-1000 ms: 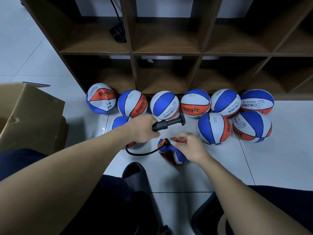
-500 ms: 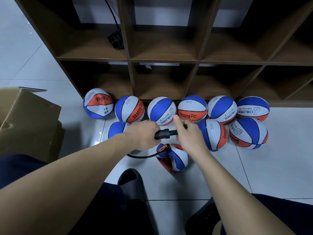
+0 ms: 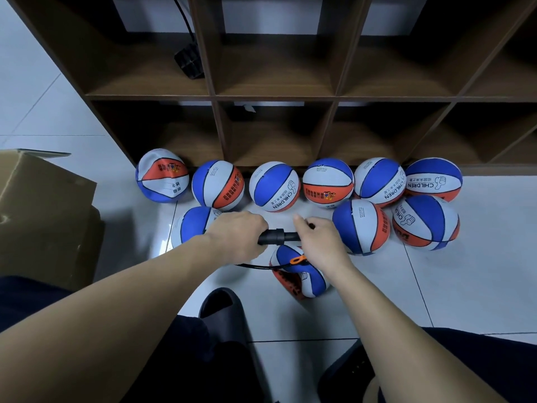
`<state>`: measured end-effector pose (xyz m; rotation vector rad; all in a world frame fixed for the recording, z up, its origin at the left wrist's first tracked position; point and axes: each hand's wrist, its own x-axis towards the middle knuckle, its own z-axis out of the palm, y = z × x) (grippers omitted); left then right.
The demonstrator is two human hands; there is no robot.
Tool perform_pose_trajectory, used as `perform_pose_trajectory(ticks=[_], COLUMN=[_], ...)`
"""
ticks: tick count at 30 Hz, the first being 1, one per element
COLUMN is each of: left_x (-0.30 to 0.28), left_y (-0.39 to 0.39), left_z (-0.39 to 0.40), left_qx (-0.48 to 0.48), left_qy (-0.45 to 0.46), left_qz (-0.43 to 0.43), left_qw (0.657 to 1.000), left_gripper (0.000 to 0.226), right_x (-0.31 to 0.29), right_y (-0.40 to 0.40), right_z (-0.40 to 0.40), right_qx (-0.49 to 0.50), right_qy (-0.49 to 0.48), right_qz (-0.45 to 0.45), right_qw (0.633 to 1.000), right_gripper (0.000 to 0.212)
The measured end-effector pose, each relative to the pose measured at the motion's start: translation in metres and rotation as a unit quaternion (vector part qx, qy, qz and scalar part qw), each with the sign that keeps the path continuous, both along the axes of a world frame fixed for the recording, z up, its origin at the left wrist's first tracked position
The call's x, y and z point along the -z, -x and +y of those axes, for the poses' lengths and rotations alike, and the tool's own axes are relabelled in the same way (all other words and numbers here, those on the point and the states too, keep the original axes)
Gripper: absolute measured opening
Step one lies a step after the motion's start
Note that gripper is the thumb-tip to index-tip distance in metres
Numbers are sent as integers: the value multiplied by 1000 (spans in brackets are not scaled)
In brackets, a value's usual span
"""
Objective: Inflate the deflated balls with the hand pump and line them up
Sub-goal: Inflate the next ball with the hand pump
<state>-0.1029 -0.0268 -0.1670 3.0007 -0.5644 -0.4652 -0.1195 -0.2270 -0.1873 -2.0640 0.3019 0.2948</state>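
A black hand pump (image 3: 277,237) is held level above the floor. My left hand (image 3: 235,237) is shut on its barrel, and my right hand (image 3: 318,238) is shut on its handle end. A thin black hose (image 3: 255,266) runs from the pump to an orange fitting (image 3: 299,260) on a flat, crumpled blue, white and orange ball (image 3: 299,274) lying just below my hands. Several round balls (image 3: 274,186) stand in a row against the shelf base. Two more (image 3: 361,226) sit in front on the right, and one (image 3: 190,228) is partly hidden behind my left wrist.
A brown wooden cubby shelf (image 3: 276,97) rises behind the balls, with a black cable box (image 3: 189,62) in one cell. A cardboard box (image 3: 43,216) stands at the left. My dark slippers (image 3: 223,312) and trouser legs fill the foreground on the white tiled floor.
My right hand left the flat ball, rose to the pump and closed on its handle. My left hand kept its hold on the barrel. The view tilted slightly down.
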Motion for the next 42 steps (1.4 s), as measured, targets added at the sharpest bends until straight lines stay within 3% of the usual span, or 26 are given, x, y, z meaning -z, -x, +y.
perform_pose_trajectory(ticks=[7, 18, 28, 37, 42], left_x=[-3, -12, -16, -11, -14], left_y=[-2, 3, 5, -6, -8], left_z=[18, 3, -9, 24, 17], left_qx=[-31, 5, 21, -39, -24], left_qy=[31, 53, 29, 25, 8], left_qz=[21, -28, -49, 10, -13], left_qw=[999, 998, 998, 999, 1000], left_gripper=[26, 33, 36, 28, 32], right_x=[1, -16, -11, -15, -13], right_y=[-16, -5, 3, -27, -21], right_z=[-52, 0, 32, -44, -45], right_qx=[137, 107, 87, 119, 155], right_qy=[-56, -14, -28, -11, -26], right_qz=[-31, -113, -78, -82, -93], right_qw=[989, 988, 993, 989, 983], right_gripper=[52, 51, 47, 56, 54])
